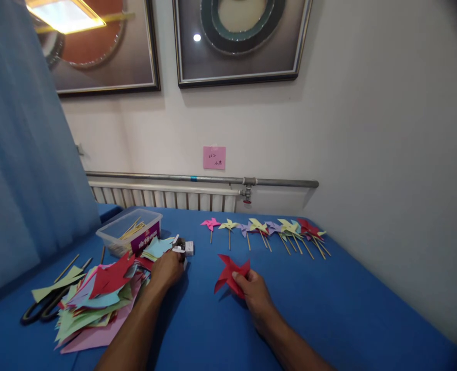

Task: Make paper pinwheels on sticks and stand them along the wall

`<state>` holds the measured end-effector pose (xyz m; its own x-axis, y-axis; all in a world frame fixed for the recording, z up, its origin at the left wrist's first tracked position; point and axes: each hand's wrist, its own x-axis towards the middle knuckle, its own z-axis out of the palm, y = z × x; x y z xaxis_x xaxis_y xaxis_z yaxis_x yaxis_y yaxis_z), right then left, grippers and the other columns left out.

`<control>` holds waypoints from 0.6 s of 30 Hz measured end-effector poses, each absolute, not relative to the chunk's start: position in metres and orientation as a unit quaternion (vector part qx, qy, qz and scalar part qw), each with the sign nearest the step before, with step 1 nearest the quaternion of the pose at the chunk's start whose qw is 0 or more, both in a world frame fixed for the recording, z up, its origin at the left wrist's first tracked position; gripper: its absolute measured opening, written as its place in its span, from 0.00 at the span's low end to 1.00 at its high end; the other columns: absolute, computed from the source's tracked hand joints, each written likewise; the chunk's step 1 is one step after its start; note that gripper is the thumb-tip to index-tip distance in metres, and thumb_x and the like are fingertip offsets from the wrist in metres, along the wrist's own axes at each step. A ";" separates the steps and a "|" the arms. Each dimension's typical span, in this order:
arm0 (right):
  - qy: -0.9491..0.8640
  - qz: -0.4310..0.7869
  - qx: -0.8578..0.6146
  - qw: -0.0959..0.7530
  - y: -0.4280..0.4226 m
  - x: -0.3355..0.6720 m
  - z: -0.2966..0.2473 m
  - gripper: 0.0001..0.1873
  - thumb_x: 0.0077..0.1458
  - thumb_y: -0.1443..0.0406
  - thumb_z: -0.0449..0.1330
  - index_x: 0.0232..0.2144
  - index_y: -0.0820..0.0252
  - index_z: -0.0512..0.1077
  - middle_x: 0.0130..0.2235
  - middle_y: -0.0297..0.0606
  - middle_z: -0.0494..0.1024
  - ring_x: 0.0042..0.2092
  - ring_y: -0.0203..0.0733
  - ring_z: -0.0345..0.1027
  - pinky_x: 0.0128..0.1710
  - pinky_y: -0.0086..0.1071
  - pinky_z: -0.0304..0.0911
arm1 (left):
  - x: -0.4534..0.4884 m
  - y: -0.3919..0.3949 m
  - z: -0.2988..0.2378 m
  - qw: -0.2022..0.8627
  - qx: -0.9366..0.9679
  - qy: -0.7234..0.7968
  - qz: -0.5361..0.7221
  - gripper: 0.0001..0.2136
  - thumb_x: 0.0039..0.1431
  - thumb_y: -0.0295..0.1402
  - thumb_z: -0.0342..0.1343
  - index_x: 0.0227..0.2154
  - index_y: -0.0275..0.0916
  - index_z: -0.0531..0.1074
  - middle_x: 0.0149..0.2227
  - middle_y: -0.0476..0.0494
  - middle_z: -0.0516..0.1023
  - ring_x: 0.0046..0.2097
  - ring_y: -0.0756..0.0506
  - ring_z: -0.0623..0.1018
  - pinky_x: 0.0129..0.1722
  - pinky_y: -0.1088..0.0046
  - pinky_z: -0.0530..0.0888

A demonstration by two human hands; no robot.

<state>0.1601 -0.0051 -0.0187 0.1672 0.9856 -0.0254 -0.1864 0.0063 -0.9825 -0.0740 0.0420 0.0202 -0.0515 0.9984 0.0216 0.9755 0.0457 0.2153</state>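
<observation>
A red paper pinwheel (225,275) is pinched between the thumb and fingers of my right hand (254,294), held above the blue table; no stick shows on it. My left hand (169,269) reaches to a small open box (179,244), its fingertips hidden there, so whether they grip anything does not show. Beside the left forearm lies a heap of coloured cut paper (92,309), with a red piece (114,275) on top. Light blue paper pieces (158,248) lie just left of the box.
A clear plastic tub (110,236) holds wooden sticks (133,229). Black-handled scissors (45,307) lie at the left, partly under pale green paper (58,284). Several pinwheels on sticks (259,226) line the table's back right. A curtain (23,139) hangs left; a wall bounds the right.
</observation>
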 end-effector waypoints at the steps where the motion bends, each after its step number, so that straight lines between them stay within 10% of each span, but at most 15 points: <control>1: -0.406 0.504 -0.495 0.580 -0.006 0.160 -0.018 0.11 0.39 0.59 0.66 0.26 0.59 0.74 0.22 0.32 0.75 0.23 0.36 0.63 0.24 0.29 0.55 | -0.075 0.042 0.021 0.068 0.686 0.720 0.083 0.13 0.58 0.29 0.48 0.38 0.42 0.79 0.44 0.35 0.83 0.46 0.37 0.81 0.39 0.67 0.70; 18: -0.413 0.505 -0.492 0.576 -0.009 0.158 -0.018 0.12 0.40 0.58 0.67 0.26 0.59 0.74 0.23 0.32 0.76 0.25 0.38 0.65 0.25 0.30 0.56 | -0.072 0.042 0.019 0.063 0.691 0.713 0.097 0.15 0.61 0.30 0.46 0.36 0.39 0.79 0.44 0.31 0.82 0.46 0.36 0.80 0.40 0.64 0.70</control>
<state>0.1579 -0.0086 -0.0183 0.1496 0.9885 -0.0216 -0.1757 0.0051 -0.9844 -0.0723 0.0420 0.0195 -0.0363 0.9983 0.0449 0.9741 0.0253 0.2249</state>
